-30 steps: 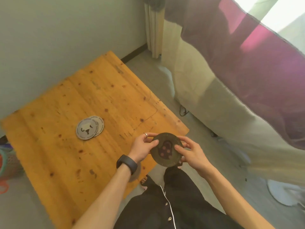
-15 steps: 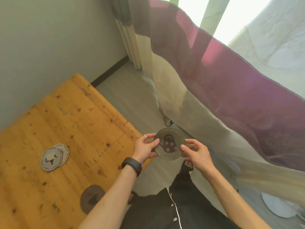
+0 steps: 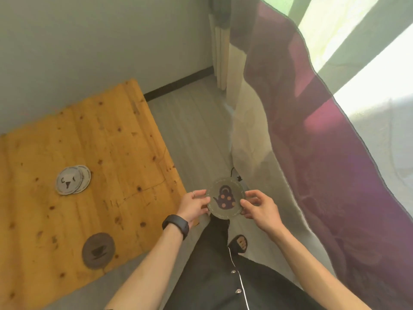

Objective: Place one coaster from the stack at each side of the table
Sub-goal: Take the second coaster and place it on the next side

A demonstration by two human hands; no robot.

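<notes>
Both hands are clamped on one coaster [image 3: 225, 201] with a teapot print, the left hand [image 3: 194, 205] pinching its left rim and the right hand [image 3: 260, 206] its right; it hangs over the floor, just off the bench [image 3: 125, 135] edge; a loose pinch could let it drop to the floor, judging by the fingertip hold. The stack [image 3: 72, 183] lies mid-bench; a dark coaster [image 3: 98, 250] sits near the close edge. A curtain [image 3: 312, 142] hangs near on the right and could crowd the walk round.
</notes>
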